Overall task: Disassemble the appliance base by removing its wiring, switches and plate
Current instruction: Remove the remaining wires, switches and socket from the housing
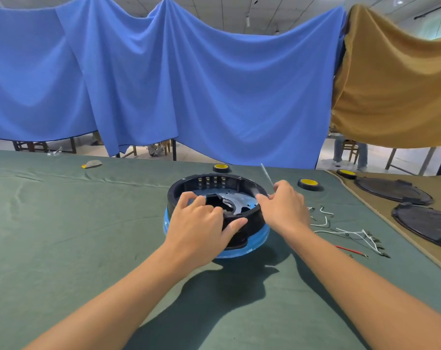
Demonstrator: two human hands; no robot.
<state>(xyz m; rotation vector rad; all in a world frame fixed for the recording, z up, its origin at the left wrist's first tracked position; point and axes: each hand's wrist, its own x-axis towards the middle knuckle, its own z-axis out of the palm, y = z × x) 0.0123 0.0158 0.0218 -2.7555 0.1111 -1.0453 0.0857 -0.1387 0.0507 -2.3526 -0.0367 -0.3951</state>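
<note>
over the appliance base, left hand grips rim; right hand seemingly pinches wire.

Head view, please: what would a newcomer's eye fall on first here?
The round black-and-blue appliance base sits mid-table, the left hand gripping its near rim while the right hand pinches a thin white wire at its right edge. Behind hangs a blue drape; loose wires lie to the right.

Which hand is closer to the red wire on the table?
Right. The right hand pinches a thin pale wire at the right rim of the base, the side where the red wire lies. The left hand grips the near rim, farther left.
</note>
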